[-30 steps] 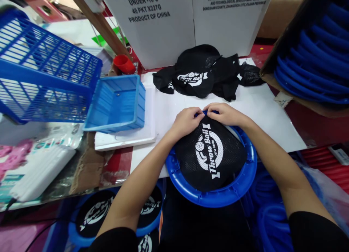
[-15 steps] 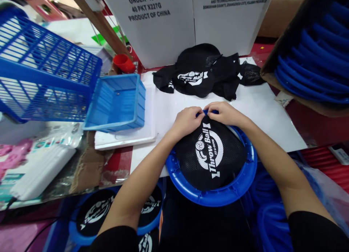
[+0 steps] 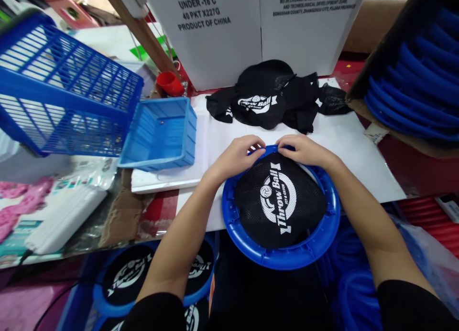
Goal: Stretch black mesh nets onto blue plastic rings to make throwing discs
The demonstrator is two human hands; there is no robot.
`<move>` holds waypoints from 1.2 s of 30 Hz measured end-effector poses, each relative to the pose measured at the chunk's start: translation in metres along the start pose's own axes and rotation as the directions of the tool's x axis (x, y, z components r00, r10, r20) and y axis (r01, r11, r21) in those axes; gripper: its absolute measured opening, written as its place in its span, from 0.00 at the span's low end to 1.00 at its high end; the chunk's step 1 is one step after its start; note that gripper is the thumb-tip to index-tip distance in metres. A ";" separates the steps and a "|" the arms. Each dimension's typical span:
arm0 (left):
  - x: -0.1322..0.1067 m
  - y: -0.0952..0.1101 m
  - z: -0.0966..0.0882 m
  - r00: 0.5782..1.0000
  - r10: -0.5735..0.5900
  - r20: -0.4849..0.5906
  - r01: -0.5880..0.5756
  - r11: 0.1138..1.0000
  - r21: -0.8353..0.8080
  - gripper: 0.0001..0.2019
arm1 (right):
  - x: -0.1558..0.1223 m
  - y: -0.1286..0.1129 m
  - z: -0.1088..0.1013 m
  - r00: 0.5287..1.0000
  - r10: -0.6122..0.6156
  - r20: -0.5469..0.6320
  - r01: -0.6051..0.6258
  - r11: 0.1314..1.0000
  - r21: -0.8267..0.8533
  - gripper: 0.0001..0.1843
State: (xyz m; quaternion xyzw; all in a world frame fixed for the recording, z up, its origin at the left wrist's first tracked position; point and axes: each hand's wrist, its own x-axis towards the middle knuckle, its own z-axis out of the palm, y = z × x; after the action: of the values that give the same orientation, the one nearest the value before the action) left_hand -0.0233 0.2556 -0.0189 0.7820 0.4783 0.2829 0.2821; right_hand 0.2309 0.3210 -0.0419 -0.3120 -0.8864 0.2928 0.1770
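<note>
Your left hand and right hand sit side by side at the far edge of the blue ring, nearly touching each other. The fingers of both are curled down and pinched on the rim of the black mesh net, just where it meets the ring. That close pairing looks meant to put the pull on one short stretch of the edge.

The ring lies flat, half on the white sheet and half over the near edge of the table, so its near side hangs just in front of your body. The net covers most of it with the printed logo facing up, while a strip of blue shows all round.

The loose nets are heaped just beyond your hands, against the white cartons, an easy reach away. Bare rings fill the cardboard box at far right. Covered discs lie low on the near left, below the table edge. The light blue tray and the blue basket stand off to the left, apart from both hands
</note>
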 end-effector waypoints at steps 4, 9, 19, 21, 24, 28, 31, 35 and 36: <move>-0.004 0.000 -0.012 0.993 0.110 0.044 -0.111 0.994 0.011 0.08 | -0.009 0.007 -0.015 0.997 0.072 -0.003 -0.072 0.990 -0.118 0.11; -0.006 0.000 -0.011 0.974 0.062 0.216 -0.100 0.980 0.170 0.10 | -0.025 0.008 -0.037 0.985 0.173 -0.001 -0.170 0.967 -0.189 0.15; -0.003 -0.002 -0.006 0.982 0.002 0.190 -0.021 0.995 0.101 0.07 | -0.022 0.008 -0.031 0.999 0.001 -0.033 -0.004 0.997 -0.080 0.12; -0.002 -0.004 -0.006 0.984 -0.051 0.170 0.043 0.998 0.047 0.06 | -0.017 0.007 -0.023 0.999 -0.030 -0.045 0.027 0.998 -0.062 0.12; 0.000 -0.009 -0.006 0.979 -0.128 0.158 0.136 0.990 -0.043 0.05 | -0.014 0.007 -0.016 0.998 -0.039 -0.056 0.038 0.999 -0.024 0.12; 0.003 -0.017 -0.007 0.968 -0.186 0.167 0.214 0.961 -0.173 0.05 | -0.015 0.009 -0.013 0.998 -0.039 -0.058 0.040 0.999 0.020 0.10; 0.005 -0.024 -0.008 0.959 -0.208 0.191 0.253 0.935 -0.247 0.05 | -0.014 0.010 -0.011 0.997 -0.026 -0.075 0.029 0.998 0.050 0.09; 0.007 -0.031 -0.012 0.946 -0.231 0.226 0.292 0.912 -0.288 0.06 | -0.012 0.010 -0.010 0.996 -0.003 -0.092 0.010 0.997 0.082 0.10; 0.007 -0.033 -0.013 0.944 -0.234 0.231 0.297 0.910 -0.290 0.06 | -0.011 0.010 -0.009 0.995 0.001 -0.097 0.007 0.996 0.084 0.10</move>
State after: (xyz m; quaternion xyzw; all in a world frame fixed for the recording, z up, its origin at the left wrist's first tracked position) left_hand -0.0487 0.2767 -0.0322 0.6765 0.4987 0.2395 0.4861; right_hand 0.2481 0.3236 -0.0426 -0.3167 -0.8640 0.3143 0.2332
